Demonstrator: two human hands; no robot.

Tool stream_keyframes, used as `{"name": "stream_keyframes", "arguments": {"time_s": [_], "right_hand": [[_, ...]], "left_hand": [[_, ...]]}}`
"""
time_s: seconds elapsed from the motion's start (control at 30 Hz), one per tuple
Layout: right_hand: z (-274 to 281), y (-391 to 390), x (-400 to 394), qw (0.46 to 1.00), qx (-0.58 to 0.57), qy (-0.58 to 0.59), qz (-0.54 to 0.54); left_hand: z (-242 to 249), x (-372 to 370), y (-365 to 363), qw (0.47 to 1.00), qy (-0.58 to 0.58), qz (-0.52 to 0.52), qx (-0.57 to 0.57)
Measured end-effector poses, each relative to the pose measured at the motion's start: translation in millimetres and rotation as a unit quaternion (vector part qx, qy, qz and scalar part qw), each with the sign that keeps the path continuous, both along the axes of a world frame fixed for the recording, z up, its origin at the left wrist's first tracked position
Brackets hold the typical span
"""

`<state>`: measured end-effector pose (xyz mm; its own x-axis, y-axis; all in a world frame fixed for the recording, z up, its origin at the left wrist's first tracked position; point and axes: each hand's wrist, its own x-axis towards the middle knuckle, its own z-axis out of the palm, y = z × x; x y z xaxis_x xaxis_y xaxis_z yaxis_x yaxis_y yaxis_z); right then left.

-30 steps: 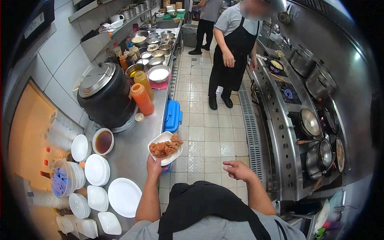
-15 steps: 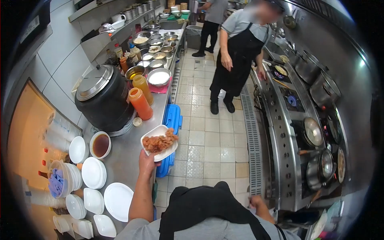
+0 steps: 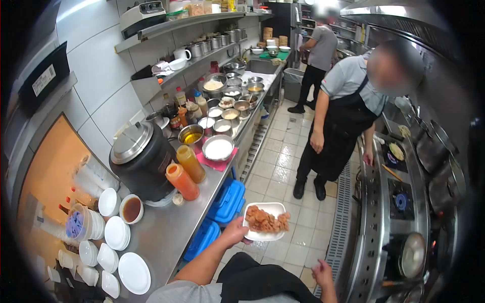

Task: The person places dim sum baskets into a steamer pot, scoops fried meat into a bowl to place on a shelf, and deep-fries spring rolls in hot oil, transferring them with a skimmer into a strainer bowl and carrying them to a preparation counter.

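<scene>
My left hand [image 3: 235,233] grips the near left edge of a white dish [image 3: 275,236] that carries crisp orange-brown fried pieces [image 3: 266,220]. Both are held up over the tiled floor, to the right of the steel counter. Low on the right, my right hand [image 3: 322,274] hangs beside the floor grate with its fingers loosely apart and nothing in them.
On the left counter [image 3: 166,222] stand stacked white plates [image 3: 117,233], a bowl of brown sauce [image 3: 133,209], two squeeze bottles [image 3: 183,182] and a black soup warmer [image 3: 146,166]. Blue bins [image 3: 227,201] sit below. A co-worker [image 3: 343,116] stands ahead, by the lit stove [image 3: 376,227].
My left hand has carried the dish rightward and down, away from the counter edge and over the aisle. The view has tilted up, and my right hand shows more fully.
</scene>
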<state>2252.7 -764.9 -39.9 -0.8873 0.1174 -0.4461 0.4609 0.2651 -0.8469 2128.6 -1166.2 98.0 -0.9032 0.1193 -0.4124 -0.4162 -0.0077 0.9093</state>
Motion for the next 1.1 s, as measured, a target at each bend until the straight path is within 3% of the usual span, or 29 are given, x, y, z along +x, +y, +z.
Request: {"name": "stream_keyframes", "arguments": {"time_s": [0.1, 0.2, 0.3, 0.33, 0.57, 0.67, 0.77, 0.83, 0.93, 0.97, 1.03, 1.1], "right_hand": [[89.5, -52.7, -117.7, 0.978, -0.033, 0.175, 0.113], [139.4, -92.4, -205.1, 0.951, -0.13, 0.223, 0.173], [152.3, -111.1, -280.9, 0.932, -0.114, 0.196, 0.283], [152.4, -119.7, -301.9, 0.921, -0.132, 0.241, 0.276], [191.9, -139.5, -421.2, 0.913, -0.173, 0.239, 0.282], [214.0, -143.6, -472.7, 0.87, -0.101, 0.365, 0.317], [220.0, -143.3, -534.7, 0.849, -0.146, 0.349, 0.37], [218.5, -143.3, -579.7, 0.838, -0.127, 0.346, 0.401], [230.4, -152.3, -639.3, 0.765, -0.04, 0.43, 0.478], [233.2, -156.5, -655.2, 0.768, -0.043, 0.43, 0.472], [238.6, -169.0, -690.7, 0.757, -0.115, 0.423, 0.485], [244.7, -182.3, -725.3, 0.758, -0.141, 0.411, 0.486]], "left_hand": [[5.1, -32.3, 9.6, 0.999, -0.008, -0.029, -0.019], [6.0, -71.3, 7.2, 0.998, 0.003, -0.055, 0.007], [14.4, -117.6, -1.5, 0.996, 0.008, -0.086, -0.005], [16.9, -138.3, -6.6, 0.996, 0.01, -0.083, -0.006], [61.1, -262.8, -32.6, 0.991, 0.02, -0.128, 0.025], [81.7, -319.0, -39.4, 0.982, 0.037, -0.183, 0.031], [89.7, -371.3, -44.0, 0.976, 0.023, -0.208, 0.068], [96.3, -400.5, -46.1, 0.98, 0.013, -0.193, 0.049], [89.6, -434.0, -45.5, 0.99, 0.11, -0.094, -0.002], [108.2, -438.2, -41.6, 0.995, 0.083, -0.053, 0.001], [90.9, -455.3, -51.2, 0.993, 0.118, 0.02, 0.018], [109.1, -466.8, -45.4, 0.981, 0.08, 0.148, 0.1]]}}
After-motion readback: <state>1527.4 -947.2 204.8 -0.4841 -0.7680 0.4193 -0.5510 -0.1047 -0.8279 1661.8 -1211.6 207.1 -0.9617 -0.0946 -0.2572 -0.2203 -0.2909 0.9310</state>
